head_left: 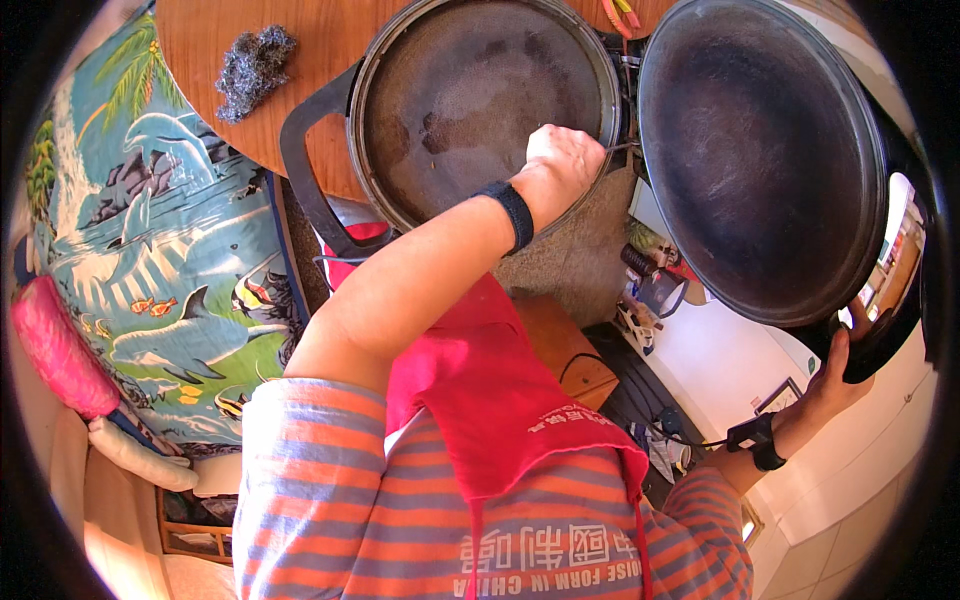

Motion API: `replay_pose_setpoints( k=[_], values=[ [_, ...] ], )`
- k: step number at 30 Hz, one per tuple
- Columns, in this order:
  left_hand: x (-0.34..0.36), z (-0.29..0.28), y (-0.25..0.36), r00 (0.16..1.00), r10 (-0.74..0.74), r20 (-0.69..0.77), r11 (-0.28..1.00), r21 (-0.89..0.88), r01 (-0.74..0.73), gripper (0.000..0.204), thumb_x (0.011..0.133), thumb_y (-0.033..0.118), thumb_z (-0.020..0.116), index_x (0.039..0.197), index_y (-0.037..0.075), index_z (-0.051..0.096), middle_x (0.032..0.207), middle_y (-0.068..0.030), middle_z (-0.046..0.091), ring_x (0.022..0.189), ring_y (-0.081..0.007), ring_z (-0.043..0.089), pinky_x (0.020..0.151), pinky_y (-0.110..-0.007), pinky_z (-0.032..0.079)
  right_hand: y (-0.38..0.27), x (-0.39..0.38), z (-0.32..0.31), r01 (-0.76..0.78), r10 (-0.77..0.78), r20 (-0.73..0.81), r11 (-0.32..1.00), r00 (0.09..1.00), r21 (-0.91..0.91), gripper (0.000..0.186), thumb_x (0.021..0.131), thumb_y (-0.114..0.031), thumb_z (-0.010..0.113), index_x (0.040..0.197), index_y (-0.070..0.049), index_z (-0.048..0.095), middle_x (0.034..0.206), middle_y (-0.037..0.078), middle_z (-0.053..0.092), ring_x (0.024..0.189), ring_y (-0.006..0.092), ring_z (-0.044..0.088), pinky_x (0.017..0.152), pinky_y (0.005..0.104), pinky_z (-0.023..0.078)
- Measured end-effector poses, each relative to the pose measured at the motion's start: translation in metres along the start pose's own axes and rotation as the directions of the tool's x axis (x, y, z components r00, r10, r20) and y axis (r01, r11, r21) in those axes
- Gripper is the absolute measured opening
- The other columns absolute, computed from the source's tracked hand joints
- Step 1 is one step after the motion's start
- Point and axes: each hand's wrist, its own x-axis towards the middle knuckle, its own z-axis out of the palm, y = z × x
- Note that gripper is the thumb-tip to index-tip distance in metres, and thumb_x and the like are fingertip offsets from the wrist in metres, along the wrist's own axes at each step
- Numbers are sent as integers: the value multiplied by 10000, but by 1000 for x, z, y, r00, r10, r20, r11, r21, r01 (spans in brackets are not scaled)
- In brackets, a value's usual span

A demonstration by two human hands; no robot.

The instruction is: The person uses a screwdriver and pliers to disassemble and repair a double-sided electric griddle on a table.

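Observation:
An electric griddle with two round dark plates lies opened out: its lower plate (480,110) rests on a wooden table, and the lid (760,160) is raised at the right. My left hand (565,165) is closed in a fist above the lower plate's right rim, next to the hinge (628,95). From the fist a thin dark tool (622,147) points toward the hinge; its grip is hidden in the fingers. My right hand (838,375) is closed on the lid's outer edge, its fingers partly hidden behind it. A black loop handle (300,150) juts from the lower plate's left side.
A grey steel wool scrubber (255,75) lies on the wooden table (200,40). Beyond the hinge are red and yellow handles (622,15). A dolphin-print cloth (180,270) hangs at the left. Below the lid, a dark shelf (640,400) holds cables and small items.

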Motion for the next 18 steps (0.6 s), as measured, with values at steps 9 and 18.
replay_pose_setpoints(
  k=[9,18],
  values=[
    [5,-38,-6,986,54,159,998,-25,-51,280,923,220,525,1062,65,713,1108,-135,693,1051,-272,666,850,-380,530,-9,44,-11,15,-5,123,996,992,-84,612,902,-141,635,1416,38,354,1260,221,571,1101,291,610,952,364,513],
    [22,-34,-17,982,92,167,992,-105,-75,386,901,376,573,1039,38,698,1057,-169,693,1016,-322,662,853,-415,528,21,59,-27,-119,115,145,993,983,20,622,894,-196,656,1411,15,382,1241,200,592,1128,263,590,959,339,489]
  ],
)
